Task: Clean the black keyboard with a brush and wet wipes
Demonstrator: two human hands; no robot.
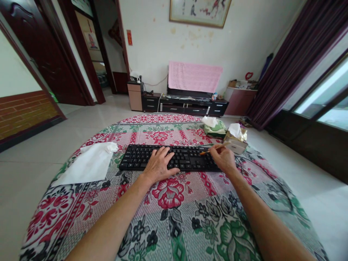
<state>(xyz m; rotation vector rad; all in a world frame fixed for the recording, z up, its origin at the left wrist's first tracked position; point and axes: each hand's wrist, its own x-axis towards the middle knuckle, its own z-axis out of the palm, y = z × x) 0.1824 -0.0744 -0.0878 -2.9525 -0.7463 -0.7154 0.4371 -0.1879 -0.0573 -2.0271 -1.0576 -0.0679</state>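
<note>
A black keyboard [141,156] lies across the round table with its floral cloth [168,214]. My left hand [160,164] rests flat on the keyboard's middle, fingers spread over the keys. My right hand [223,158] sits at the keyboard's right end, fingers pinched on a thin wooden stick [214,148] with an orange tip that points left over the keys.
A white tissue sheet [88,164] lies left of the keyboard. Behind the right hand stand a tissue box [236,143] and a green tissue pack [214,127]. A black cable [261,170] runs over the cloth at the right. A low TV cabinet [187,105] stands by the far wall.
</note>
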